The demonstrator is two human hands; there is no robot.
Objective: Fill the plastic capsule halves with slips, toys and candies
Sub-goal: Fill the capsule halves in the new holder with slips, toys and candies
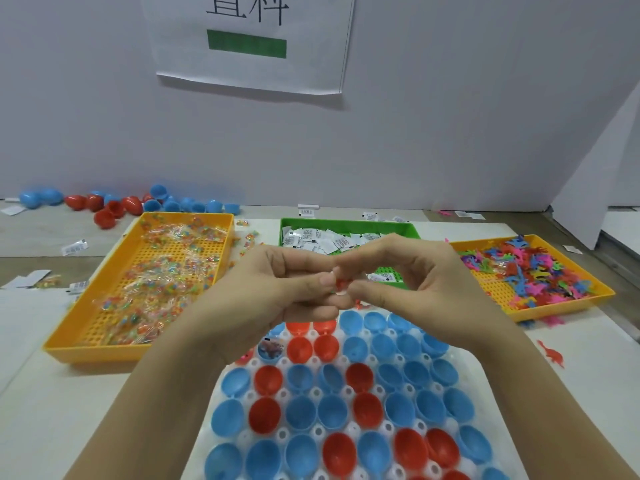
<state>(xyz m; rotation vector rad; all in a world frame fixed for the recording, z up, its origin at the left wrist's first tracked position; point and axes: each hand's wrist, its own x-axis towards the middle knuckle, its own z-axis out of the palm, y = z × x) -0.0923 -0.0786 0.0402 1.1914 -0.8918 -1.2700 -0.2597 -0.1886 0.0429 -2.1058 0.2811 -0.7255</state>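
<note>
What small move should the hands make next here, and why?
Probably lower the small red piece, pinched between the left hand and right hand, into the empty red capsule half just below them. Most halves in the white holder look empty; only one blue half by the left wrist seems to hold something.

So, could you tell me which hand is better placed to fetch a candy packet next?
Probably the left hand: the candy tray lies on its side, while the right hand would have to cross over. Both pinch a small red piece.
</note>
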